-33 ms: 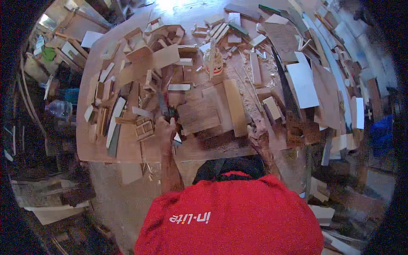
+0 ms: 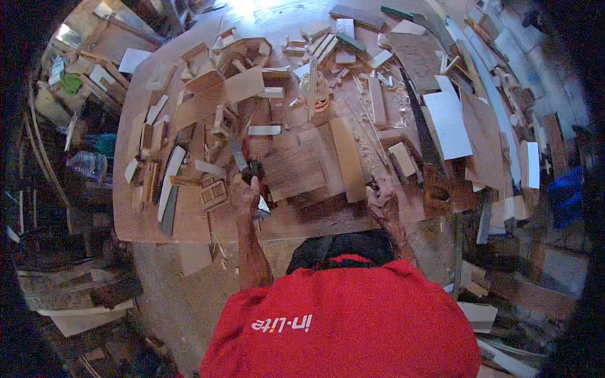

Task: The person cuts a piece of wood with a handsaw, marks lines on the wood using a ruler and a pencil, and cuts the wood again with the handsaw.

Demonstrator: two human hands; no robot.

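Note:
My left hand (image 2: pixel 244 195) is closed around a red-handled tool (image 2: pixel 252 169) whose metal end points away over the wooden worktable (image 2: pixel 189 220). A small pale wedge (image 2: pixel 263 205) shows just beside that hand. My right hand (image 2: pixel 383 198) rests at the table's near edge, touching the corner of a long pale plank (image 2: pixel 350 157). Its fingers are too small and dark to read. Between the hands lies a slatted brown wooden panel (image 2: pixel 295 169). My red shirt (image 2: pixel 346 315) fills the lower middle.
Offcuts, small wooden frames (image 2: pixel 213 194), strips and boxes cover the table. A white sheet (image 2: pixel 449 125) and brown boards lie at the right. A can-like container (image 2: pixel 320 94) stands at the middle back. Scrap wood and papers litter the floor on both sides.

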